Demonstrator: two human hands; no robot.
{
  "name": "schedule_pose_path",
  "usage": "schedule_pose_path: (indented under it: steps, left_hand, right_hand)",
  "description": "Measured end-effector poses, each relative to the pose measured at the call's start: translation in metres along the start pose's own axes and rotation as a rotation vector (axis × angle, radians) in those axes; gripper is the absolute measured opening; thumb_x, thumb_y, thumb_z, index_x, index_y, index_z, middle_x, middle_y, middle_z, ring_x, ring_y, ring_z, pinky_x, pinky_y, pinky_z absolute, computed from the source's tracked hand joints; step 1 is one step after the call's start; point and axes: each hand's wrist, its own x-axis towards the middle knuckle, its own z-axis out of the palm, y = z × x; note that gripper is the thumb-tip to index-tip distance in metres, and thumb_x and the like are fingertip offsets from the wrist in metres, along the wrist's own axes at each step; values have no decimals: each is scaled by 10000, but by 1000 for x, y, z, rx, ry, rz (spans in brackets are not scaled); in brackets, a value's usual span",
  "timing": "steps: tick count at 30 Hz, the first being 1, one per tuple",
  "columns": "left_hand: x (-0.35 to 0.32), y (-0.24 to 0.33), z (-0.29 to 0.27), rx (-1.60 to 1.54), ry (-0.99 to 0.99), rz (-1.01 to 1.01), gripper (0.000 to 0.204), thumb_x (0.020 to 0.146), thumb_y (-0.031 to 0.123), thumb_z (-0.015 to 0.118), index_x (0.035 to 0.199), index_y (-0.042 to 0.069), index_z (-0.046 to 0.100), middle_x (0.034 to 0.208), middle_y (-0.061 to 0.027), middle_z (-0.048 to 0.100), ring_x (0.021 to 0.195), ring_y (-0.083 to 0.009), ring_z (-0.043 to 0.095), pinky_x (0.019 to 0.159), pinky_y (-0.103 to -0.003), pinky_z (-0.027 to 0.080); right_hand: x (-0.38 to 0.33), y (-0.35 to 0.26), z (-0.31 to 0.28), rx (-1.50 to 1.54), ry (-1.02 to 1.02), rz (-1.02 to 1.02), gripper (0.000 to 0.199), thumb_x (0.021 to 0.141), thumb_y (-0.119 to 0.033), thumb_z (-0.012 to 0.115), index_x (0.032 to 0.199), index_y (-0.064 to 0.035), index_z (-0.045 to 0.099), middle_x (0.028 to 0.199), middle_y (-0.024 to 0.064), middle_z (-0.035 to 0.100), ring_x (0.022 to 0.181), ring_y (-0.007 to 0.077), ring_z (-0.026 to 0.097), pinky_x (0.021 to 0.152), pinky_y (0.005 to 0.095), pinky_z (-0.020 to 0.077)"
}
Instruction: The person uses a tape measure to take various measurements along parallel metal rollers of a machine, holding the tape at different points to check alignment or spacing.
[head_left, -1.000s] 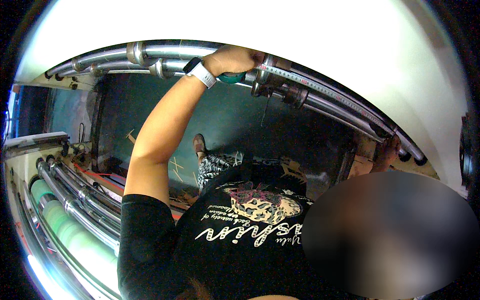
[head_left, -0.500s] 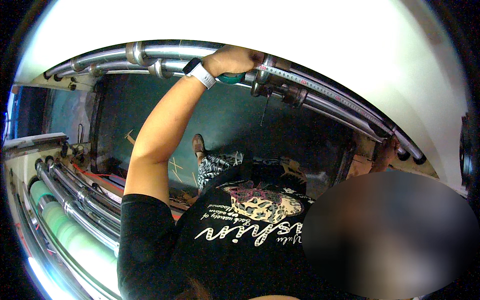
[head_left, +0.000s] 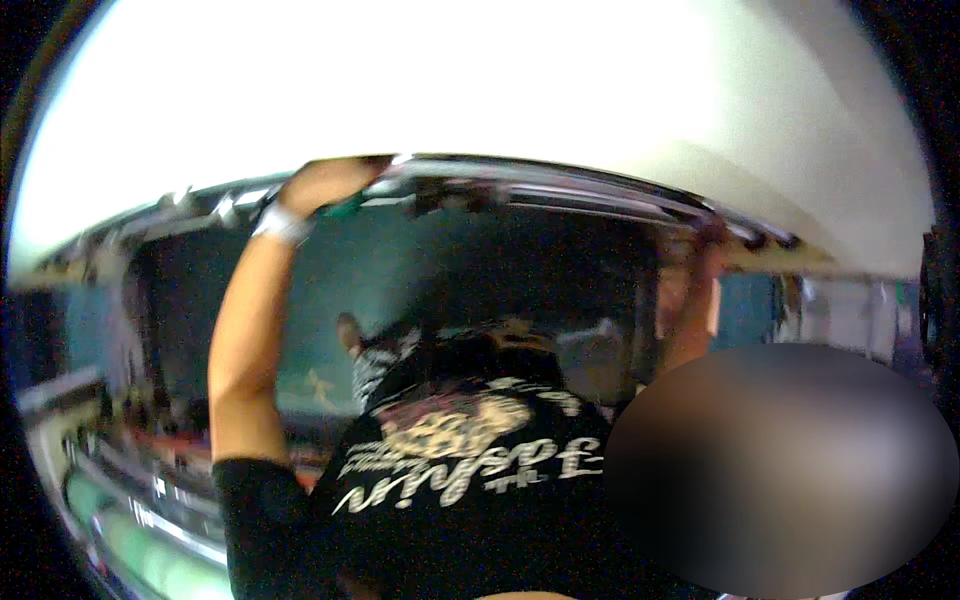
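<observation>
My left hand is raised to a run of shiny metal bars overhead and is shut on a green-handled tool held against them. A white band circles that wrist. My right hand reaches up to the right end of the same bars; motion blur hides whether its fingers close on them. Below lie my black printed shirt and one shoe.
A dark green machine panel sits behind the bars. Metal rollers and a pale green roller run along the lower left. A pale wall or ceiling fills the top. A blurred patch covers the lower right.
The view has swung and the whole picture is now smeared. The bars sit lower in the picture. Both hands stay up at the bars, the left still on the tool.
</observation>
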Motion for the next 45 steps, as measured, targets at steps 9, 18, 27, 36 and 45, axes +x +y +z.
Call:
schedule_pose_path:
  steps: [9,18,27,36,45]
  left_hand:
    - [-42,-9,35,-162,-121,6,88,753,60,522,795,7,578,713,-134,589,669,-211,572,630,-330,446]
    - [-80,-8,36,-253,-382,-105,46,748,27,546,751,-12,571,631,-41,534,608,-126,501,566,-269,403]
    - [-79,-9,54,-238,-436,-164,68,740,44,542,758,-15,570,636,-128,570,588,-205,561,561,-311,423]
    - [-92,-7,54,-136,-325,-25,66,720,26,509,746,-10,558,611,-121,554,594,-217,569,565,-311,431]
    - [-102,1,52,-227,-194,-12,85,709,17,509,760,-31,557,614,-139,546,593,-194,560,559,-302,424]
  right_hand:
    - [-90,-12,58,-515,-168,404,197,837,-210,559,1001,-101,568,929,54,564,855,214,517,785,346,436]
    - [-59,-114,8,-633,-444,159,297,836,-341,565,937,-66,617,1069,122,539,1042,281,494,943,396,369]
    - [-36,-117,32,-640,-184,-520,109,778,-77,607,882,-48,617,967,140,538,924,319,531,780,379,466]
    - [-26,-133,24,-803,-343,-265,158,802,-142,558,914,-34,585,950,147,539,941,344,529,816,401,439]
    - [-3,-180,15,-1187,-616,-251,407,840,-322,478,1151,-63,525,1211,174,492,1135,353,450,970,423,377]
